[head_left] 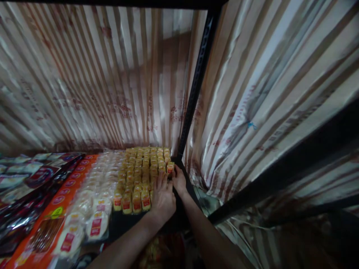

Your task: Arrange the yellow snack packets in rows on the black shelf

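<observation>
Small yellow packets with red labels point(136, 201) stand in tight rows on a dark shelf point(123, 224). Over the right-hand rows lies my left hand point(163, 198), its fingers stretched forward against the packets. My right hand point(179, 181) is at the right end of the rows, its fingertips on a yellow snack packet point(170, 167) that sits at the edge. Part of that packet's side is hidden by the fingers. Both forearms reach in from the bottom of the view.
Left of the rows lie clear packs of round, pale flat items point(97, 224), an orange pack point(47, 231) and dark glossy packs point(19, 216). A black upright post point(196, 86) stands at the back corner. Striped, wrinkled sheeting point(112, 74) hangs behind. A dark beam point(280, 175) slants across the right.
</observation>
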